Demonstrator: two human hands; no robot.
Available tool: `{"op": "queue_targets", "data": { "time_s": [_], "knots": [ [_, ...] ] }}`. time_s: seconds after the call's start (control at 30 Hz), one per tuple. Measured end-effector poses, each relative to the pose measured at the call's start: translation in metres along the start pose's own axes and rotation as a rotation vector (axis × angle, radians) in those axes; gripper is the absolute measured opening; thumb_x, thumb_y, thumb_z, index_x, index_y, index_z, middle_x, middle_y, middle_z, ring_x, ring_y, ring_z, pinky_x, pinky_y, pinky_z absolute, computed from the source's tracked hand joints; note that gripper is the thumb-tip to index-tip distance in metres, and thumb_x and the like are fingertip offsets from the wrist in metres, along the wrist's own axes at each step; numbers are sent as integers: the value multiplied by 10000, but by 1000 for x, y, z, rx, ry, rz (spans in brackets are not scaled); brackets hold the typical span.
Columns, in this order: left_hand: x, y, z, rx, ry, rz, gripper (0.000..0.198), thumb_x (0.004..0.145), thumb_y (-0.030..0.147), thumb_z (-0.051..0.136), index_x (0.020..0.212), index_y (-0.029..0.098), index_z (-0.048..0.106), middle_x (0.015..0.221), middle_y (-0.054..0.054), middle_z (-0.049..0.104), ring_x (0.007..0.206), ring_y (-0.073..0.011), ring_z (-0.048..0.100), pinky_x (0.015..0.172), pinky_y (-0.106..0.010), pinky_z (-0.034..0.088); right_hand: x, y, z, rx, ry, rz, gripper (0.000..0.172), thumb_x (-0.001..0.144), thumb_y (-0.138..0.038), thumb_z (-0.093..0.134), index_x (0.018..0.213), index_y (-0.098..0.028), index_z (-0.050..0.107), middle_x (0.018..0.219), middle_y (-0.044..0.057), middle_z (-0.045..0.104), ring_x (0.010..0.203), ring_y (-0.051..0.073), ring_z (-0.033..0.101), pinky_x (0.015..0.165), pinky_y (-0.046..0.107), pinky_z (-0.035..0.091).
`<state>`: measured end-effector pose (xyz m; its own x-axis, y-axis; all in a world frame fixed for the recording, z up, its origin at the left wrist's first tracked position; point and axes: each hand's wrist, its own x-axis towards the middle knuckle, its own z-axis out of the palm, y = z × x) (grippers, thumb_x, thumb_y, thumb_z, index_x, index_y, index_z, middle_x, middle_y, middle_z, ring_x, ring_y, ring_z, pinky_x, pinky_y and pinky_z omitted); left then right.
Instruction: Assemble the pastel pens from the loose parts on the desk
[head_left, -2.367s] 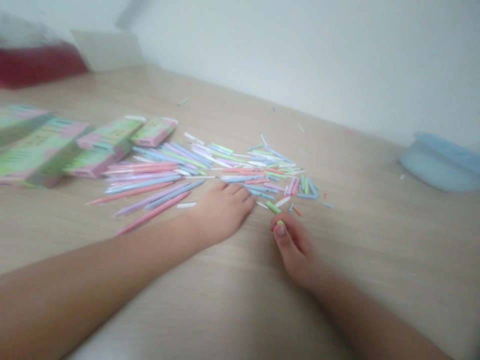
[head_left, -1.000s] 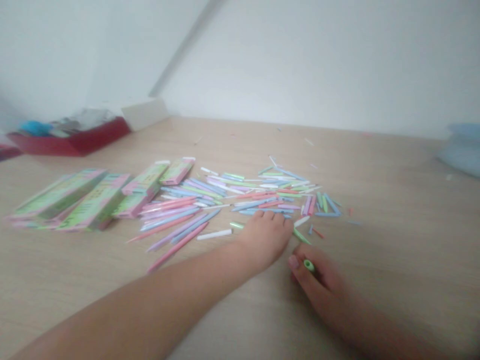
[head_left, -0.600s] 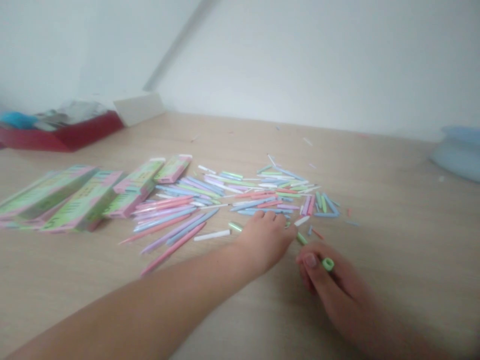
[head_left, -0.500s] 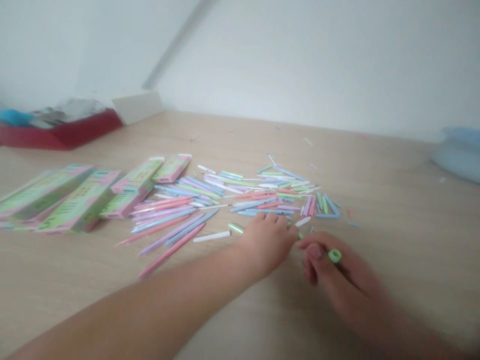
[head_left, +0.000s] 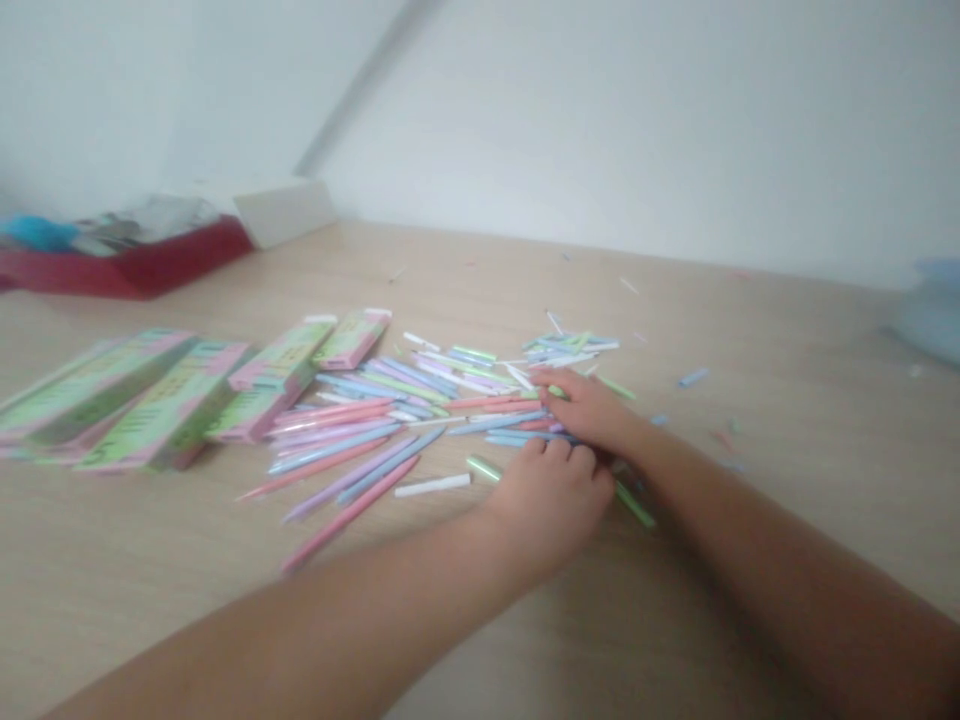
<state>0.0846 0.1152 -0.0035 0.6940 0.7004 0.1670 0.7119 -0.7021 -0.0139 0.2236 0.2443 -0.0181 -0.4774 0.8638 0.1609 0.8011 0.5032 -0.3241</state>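
Note:
My left hand point(head_left: 555, 500) is closed in a loose fist low over the table. A slim green pen tube point(head_left: 636, 504) sticks out from under its right side, and a green pen part point(head_left: 484, 468) shows at its left side. My right hand point(head_left: 589, 405) reaches into the pile of pastel pen parts point(head_left: 480, 375) just beyond, its visible fingers apart among the pieces; its other fingers are hidden. Several pink, purple and blue pens point(head_left: 349, 515) lie fanned out left of my hands. A white tube point(head_left: 433, 486) rests near my left wrist.
Several green and pink printed boxes point(head_left: 161, 405) lie on the left of the wooden table point(head_left: 465, 280). Behind them stands a red tray point(head_left: 142, 270) with assorted things in it. Small blue and red bits point(head_left: 693, 378) are scattered at the right. A blurred bluish bag-like thing point(head_left: 934, 310) is at the right edge.
My right hand has left the green tube's open end and moved forward and left into the pile. My left hand stays nearly in place; the tube now protrudes beneath it.

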Motion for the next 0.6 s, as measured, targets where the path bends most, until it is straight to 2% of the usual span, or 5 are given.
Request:
{"op": "queue_targets", "data": {
  "time_s": [0.13,0.3,0.37,0.47,0.6],
  "knots": [
    [1,-1,2,4,19,-3,231,1078,236,500,1135,164,712,1094,-129,695,1079,-317,671,881,-454,549,11,-24,5,83,-153,-213,412,1026,-284,551,1410,-312,697,1571,48,611,1483,307,520,1276,653,226],
    [-1,0,1,6,41,-8,267,1080,229,497,1243,157,695,1064,-127,698,1027,-294,685,868,-443,545,14,-12,-6,133,-177,-353,369,987,-200,553,1286,-238,765,1477,78,690,1399,258,608,1230,496,401],
    [-2,1,2,5,48,-7,273,1077,232,510,1268,153,688,1068,-128,702,1012,-288,687,853,-436,543,10,-2,-11,134,-124,-353,353,979,-199,551,1243,-221,783,1481,93,685,1413,259,598,1219,463,428],
    [-2,1,4,2,63,-7,285,1068,230,533,1298,141,677,1104,-136,711,1021,-294,688,850,-444,542,-6,11,-20,122,21,-294,381,1017,-264,517,1312,-218,754,1557,101,619,1492,278,519,1263,494,376],
    [-2,1,5,0,76,1,323,1068,215,530,1354,125,651,1129,-137,715,1017,-299,688,831,-458,547,-52,32,-41,87,250,-136,412,1067,-348,455,1347,-214,726,1545,142,619,1467,325,545,1262,574,371]
  ]
}}
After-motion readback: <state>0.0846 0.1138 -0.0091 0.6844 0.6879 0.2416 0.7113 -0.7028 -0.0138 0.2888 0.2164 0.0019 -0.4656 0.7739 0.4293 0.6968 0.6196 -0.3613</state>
